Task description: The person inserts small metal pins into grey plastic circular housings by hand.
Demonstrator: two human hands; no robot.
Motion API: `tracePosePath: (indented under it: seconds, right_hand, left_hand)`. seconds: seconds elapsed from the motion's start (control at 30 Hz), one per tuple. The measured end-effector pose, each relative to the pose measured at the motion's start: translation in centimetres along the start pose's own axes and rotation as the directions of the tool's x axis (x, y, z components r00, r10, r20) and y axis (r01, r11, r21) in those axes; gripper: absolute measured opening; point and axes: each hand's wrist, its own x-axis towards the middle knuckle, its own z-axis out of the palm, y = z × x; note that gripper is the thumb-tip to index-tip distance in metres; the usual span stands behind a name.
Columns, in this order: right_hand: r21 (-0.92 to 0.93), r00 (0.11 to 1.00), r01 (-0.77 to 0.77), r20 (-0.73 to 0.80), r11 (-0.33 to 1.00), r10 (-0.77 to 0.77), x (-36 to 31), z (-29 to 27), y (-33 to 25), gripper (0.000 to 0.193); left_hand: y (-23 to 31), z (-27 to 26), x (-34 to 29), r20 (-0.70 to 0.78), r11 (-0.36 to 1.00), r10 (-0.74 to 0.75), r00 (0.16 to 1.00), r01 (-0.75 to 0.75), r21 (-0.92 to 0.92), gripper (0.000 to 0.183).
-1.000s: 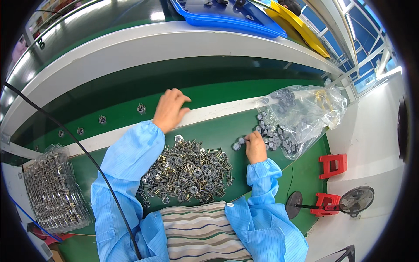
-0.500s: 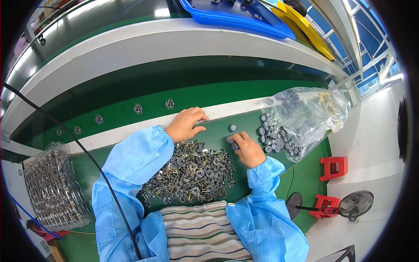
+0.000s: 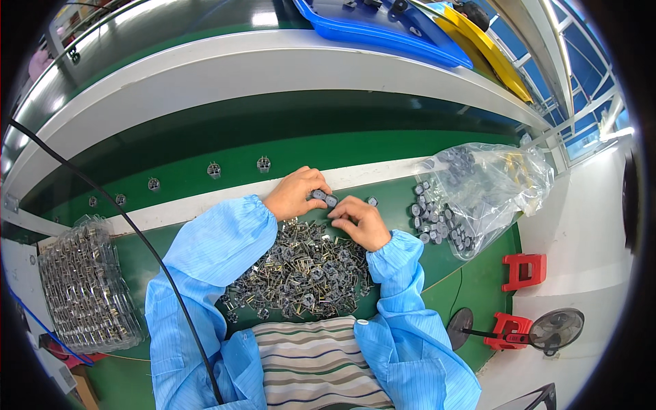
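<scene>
My left hand [image 3: 298, 194] is closed on small dark grey round caps [image 3: 324, 198], held between thumb and fingers above the far edge of a parts heap. Close beside them, my right hand [image 3: 361, 222] has its fingers curled inward; what is in its fingertips, if anything, is hidden. Just behind the right hand lies a single grey cap [image 3: 372, 201] on the green table. The heap of small metal and dark plastic parts [image 3: 304, 273] spreads below both hands, in front of my striped apron.
At the right, loose grey caps [image 3: 427, 219] spill from a clear plastic bag [image 3: 506, 178]. Stacked clear trays of parts [image 3: 89, 287] stand at the left. Several small assemblies [image 3: 214, 170] sit spaced along the green belt beyond the white rail. A black cable [image 3: 143, 239] crosses the left side.
My right hand has moved left from beside the cap pile to my left hand. Grey caps that were at the right hand are now in the left hand.
</scene>
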Motion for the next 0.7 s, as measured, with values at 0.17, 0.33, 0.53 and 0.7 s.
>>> tracePosePath:
  seconds: [0.17,0.33,0.53,0.7]
  right_hand:
    - [-0.017,0.999,0.042,0.023,0.999,-0.041,-0.1,1.1,0.1,0.012]
    - [-0.185,0.946,0.026,-0.312,0.982,-0.084,-0.3,-1.0,1.3,0.012]
    - [-0.398,0.982,0.071,-0.133,0.915,-0.134,-0.8,-1.9,2.0,0.013]
    - [-0.289,0.945,0.012,-0.309,0.957,-0.105,-0.1,-1.0,1.5,0.012]
  left_hand:
    - [0.4,0.0,0.3,-0.025,0.998,-0.061,0.998,0.061,-0.003,0.035]
    - [1.1,-0.1,0.3,-0.024,0.999,-0.053,0.998,0.053,-0.002,0.035]
    - [1.1,-0.2,0.2,-0.01,0.996,-0.079,0.997,0.079,0.027,0.032]
    - [1.1,0.0,0.3,-0.022,0.998,-0.052,0.998,0.053,0.039,0.031]
